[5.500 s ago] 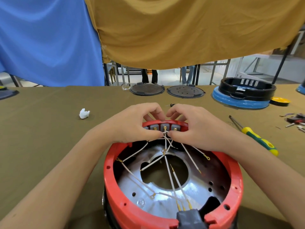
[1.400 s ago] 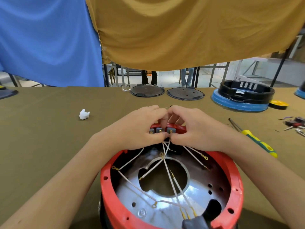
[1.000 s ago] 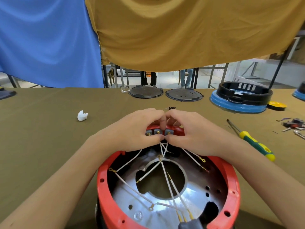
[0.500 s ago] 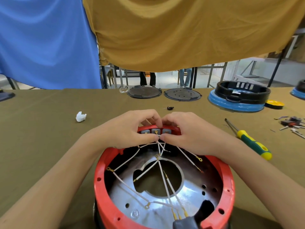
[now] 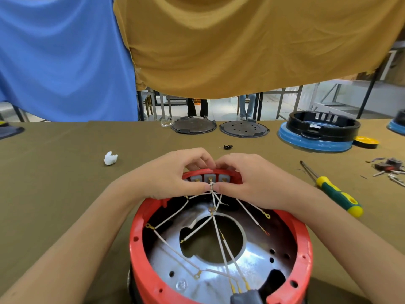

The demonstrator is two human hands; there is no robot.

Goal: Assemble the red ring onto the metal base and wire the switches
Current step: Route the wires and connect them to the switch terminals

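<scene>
The red ring [image 5: 140, 255] sits on the shiny metal base [image 5: 247, 270] in front of me on the table. A row of grey switches [image 5: 209, 178] with brass terminals lines the ring's far inner wall. Thin white wires [image 5: 217, 229] with brass ring ends fan out over the base from the middle switch. My left hand [image 5: 171, 175] and my right hand [image 5: 254, 179] meet at that switch, thumbs and forefingers pinching the white wires just below its terminal. The other fingers curl over the ring's far rim.
A green and yellow screwdriver [image 5: 335, 191] lies to the right. Small metal parts [image 5: 389, 168] sit at the far right. A white scrap [image 5: 110, 158] lies to the left. Two dark round plates [image 5: 219, 127] and a black ring on a blue base [image 5: 317, 133] stand at the back.
My hands stayed at the switch row, working the wires at the middle terminal. The camera view shifted slightly; the ring now appears a little lower and to the left.
</scene>
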